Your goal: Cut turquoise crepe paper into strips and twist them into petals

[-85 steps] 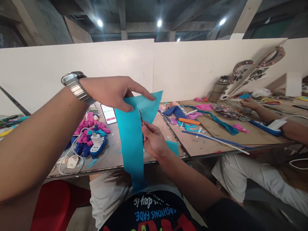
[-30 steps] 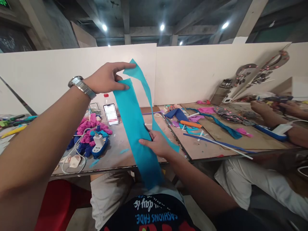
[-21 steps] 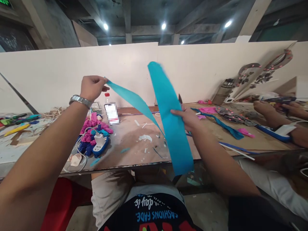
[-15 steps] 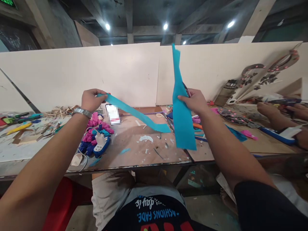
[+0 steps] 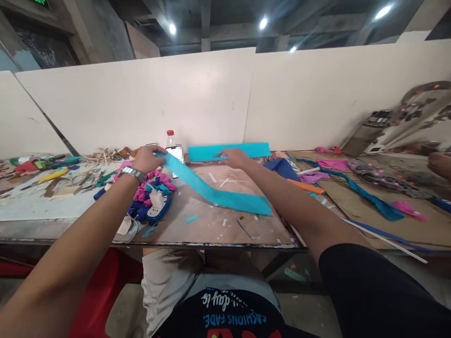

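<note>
Near: counter (image 5: 207, 230) w/ power strip (image 5: 160, 211) L side. Mid: narrow blue strip (image 5: 207, 190) slants across, free end by R forearm, can't tell if touching counter; far end in L hand (image 5: 148, 159), fingers pinched tight on it. Back: R hand (image 5: 235, 158) at wide blue piece (image 5: 204, 152), fingers part-extended, grip unclear; white partition (image 5: 211, 94) behind.

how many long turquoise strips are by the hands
2: first strip runs from the left hand over the table; second strip is behind the right hand, by the white partition.
</note>
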Demonstrator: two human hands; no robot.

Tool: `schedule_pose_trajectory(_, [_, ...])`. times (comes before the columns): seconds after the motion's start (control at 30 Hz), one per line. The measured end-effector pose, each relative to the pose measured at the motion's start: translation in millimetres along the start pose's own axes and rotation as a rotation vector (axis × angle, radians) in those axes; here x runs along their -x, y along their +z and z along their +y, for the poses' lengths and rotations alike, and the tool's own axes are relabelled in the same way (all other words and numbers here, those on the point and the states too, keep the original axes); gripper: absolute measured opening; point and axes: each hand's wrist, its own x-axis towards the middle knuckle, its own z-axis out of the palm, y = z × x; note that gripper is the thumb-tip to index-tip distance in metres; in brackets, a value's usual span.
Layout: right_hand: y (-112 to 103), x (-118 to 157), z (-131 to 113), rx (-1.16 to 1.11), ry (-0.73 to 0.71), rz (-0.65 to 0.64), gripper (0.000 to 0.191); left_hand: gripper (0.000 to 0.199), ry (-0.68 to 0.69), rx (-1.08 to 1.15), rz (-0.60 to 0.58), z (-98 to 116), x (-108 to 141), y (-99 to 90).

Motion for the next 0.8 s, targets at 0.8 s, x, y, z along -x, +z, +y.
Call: schedule_pose_trajectory(0.8, [40, 96, -35, -0.383, -0.214, -0.102, 0.046, 0.078, -0.032, 0.509, -0.167, -51, 9, -9.9])
